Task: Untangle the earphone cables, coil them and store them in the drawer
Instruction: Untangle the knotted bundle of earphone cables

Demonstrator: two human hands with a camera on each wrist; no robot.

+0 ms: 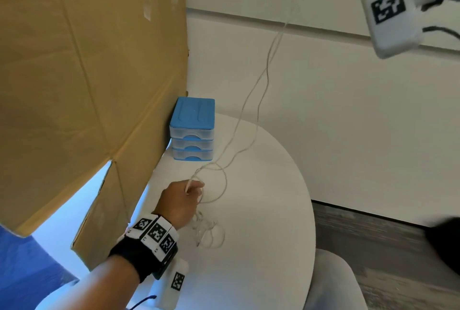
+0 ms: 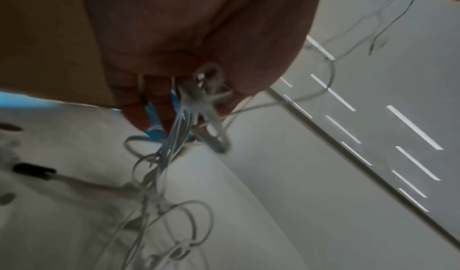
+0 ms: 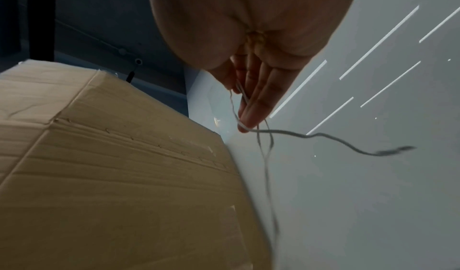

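Observation:
White earphone cables (image 1: 267, 68) run taut from my left hand (image 1: 185, 194) up past the top edge of the head view. The left hand hovers over the round white table (image 1: 273, 210) and grips a bunch of strands (image 2: 199, 97) in its curled fingers. Below it a loose tangle (image 1: 206, 231) lies on the table. My right hand (image 3: 245, 115) is raised high and pinches the cable's upper end between thumb and fingers; a free end (image 3: 348, 144) trails off it. A small blue three-drawer unit (image 1: 193, 130) stands behind, all drawers closed.
A big cardboard box (image 1: 87, 73) fills the left side, touching the drawer unit. A white wall (image 1: 348, 123) lies behind the table. A white chair seat (image 1: 336, 279) sits at the table's near right, over wooden floor (image 1: 385, 235).

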